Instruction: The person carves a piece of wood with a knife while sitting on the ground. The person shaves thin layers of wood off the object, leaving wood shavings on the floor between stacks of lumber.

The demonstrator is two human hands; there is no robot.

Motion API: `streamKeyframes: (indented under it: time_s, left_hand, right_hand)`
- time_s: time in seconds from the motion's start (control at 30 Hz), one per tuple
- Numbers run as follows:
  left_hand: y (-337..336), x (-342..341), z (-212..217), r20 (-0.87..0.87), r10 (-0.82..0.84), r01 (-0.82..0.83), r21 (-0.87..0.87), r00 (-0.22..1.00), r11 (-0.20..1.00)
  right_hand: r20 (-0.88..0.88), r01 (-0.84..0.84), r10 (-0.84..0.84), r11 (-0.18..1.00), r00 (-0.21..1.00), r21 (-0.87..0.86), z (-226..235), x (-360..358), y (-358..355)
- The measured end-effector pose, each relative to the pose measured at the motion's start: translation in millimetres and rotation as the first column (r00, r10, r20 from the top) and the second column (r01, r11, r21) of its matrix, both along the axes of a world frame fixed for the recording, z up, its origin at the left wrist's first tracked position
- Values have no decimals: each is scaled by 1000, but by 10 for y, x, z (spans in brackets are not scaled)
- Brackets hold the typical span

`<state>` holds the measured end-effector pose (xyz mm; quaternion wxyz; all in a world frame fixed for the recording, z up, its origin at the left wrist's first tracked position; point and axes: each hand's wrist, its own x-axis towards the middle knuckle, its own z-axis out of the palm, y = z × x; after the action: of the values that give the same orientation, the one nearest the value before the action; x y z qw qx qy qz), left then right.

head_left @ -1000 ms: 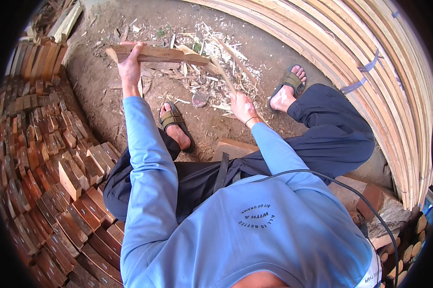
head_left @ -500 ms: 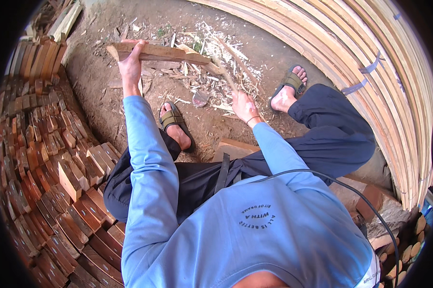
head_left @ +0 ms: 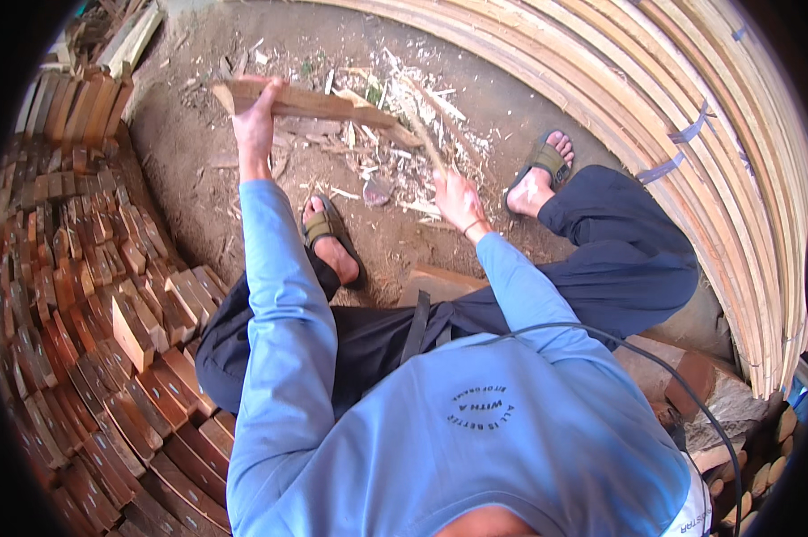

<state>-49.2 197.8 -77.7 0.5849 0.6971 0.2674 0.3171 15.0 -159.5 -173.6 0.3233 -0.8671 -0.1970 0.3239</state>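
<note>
Two hands are seen at work in the upper half of the frame, both closed on wood. By the left hand (head_left: 256, 125), in the upper left, a long wooden piece (head_left: 323, 106) is clamped near its left end, the fingers wrapped round it and a short stub left showing beyond the grip. By the right hand (head_left: 458, 199), near the upper centre, the lower end of a slim stick (head_left: 429, 143) is gripped; what is carried at its far end cannot be made out. The piece lies above ground littered with pale wood chips (head_left: 426, 183), and whether its right end is supported from below cannot be told.

The piece can be judged stiff and fairly light, dry enough not to slip, though splinters may be met along the grain and rough edges. It is best held at the left end, well apart from the stick.

Its long axis is laid nearly across the frame, sloping gently down toward the right. A pale, slanted end is pointed to the upper left, while the narrower opposite end is directed toward the upper centre, near the stick.
</note>
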Motion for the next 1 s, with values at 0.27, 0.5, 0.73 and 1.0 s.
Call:
streamKeyframes:
  time_s: [0.27, 0.5, 0.73, 1.0]
  left_hand:
    - [13, 51, 21, 170, -76, 89, -69, 982, 994]
    - [-6, 75, 35, 163, -74, 89, -86, 984, 992]
    - [27, -19, -20, 116, -39, 49, -90, 992, 995]
    - [-49, 33, 47, 111, -34, 44, -92, 993, 995]
  right_hand:
    - [10, -158, 161, 978, 987, -138, -354, -34, -144]
    - [151, -208, 217, 975, 964, -76, -396, -121, -193]
    - [154, 69, -88, 990, 984, 123, 185, -5, 25]
    - [224, 61, -89, 990, 971, 128, 40, 82, -17]
